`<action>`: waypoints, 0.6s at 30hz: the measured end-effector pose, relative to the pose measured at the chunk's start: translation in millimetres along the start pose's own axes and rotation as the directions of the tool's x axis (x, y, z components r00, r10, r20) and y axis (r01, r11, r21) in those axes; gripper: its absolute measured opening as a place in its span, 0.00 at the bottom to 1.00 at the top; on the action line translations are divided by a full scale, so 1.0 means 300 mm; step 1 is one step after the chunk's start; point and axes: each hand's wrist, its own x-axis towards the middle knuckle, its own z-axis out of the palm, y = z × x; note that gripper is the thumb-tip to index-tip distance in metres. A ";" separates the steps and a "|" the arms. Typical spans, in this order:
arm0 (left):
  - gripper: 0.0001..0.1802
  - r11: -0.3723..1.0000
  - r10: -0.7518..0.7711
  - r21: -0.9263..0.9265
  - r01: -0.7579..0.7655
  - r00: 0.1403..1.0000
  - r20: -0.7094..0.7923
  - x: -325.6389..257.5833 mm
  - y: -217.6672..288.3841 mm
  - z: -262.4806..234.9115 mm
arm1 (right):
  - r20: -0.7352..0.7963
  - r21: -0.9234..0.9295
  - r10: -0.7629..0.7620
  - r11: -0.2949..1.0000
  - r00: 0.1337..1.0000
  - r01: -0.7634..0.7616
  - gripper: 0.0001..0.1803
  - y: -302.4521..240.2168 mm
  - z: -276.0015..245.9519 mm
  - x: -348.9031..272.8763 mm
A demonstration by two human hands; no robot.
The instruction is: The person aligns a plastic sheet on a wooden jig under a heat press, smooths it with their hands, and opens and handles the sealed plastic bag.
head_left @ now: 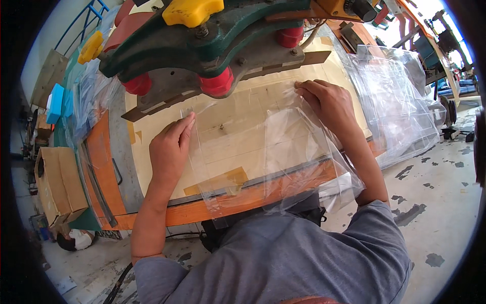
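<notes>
A thin transparent plastic sheet [223, 137] lies across the tan work board [147, 167] and hangs over its orange front edge. My left hand [171, 147] pinches the sheet's far left corner between thumb and fingertips. At the sheet's far right corner, my right hand [328, 104] is closed on the plastic, fingers bent down. Its right part is creased and looks folded over. Just beyond both hands hangs a green press head [212, 50] with red cylindrical mounts [216, 81]. A long flat metal bar [316, 58] runs under it, close above the board.
Large transparent plastic sheets [395, 101] are heaped to the right. More plastic [96, 109] lies at the left, near a blue box [54, 104]. A cardboard box [61, 185] stands left of the table. Yellow star-shaped knobs [192, 12] top the press. Brown tape [217, 181] marks the board.
</notes>
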 end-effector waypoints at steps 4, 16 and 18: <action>0.12 0.993 -0.045 -0.111 0.049 0.998 0.042 0.003 0.006 -0.018 | 0.016 0.059 -0.006 0.998 1.000 0.005 0.12 0.004 -0.017 0.003; 0.14 0.998 -0.025 -0.064 0.021 0.997 -0.070 -0.013 0.011 0.001 | 0.027 0.294 -0.012 0.956 1.000 0.003 0.12 0.028 -0.028 0.017; 0.13 1.000 -0.010 -0.002 0.010 0.999 -0.046 -0.012 0.016 -0.007 | 0.014 0.283 -0.048 0.958 0.999 0.042 0.11 0.029 -0.024 0.018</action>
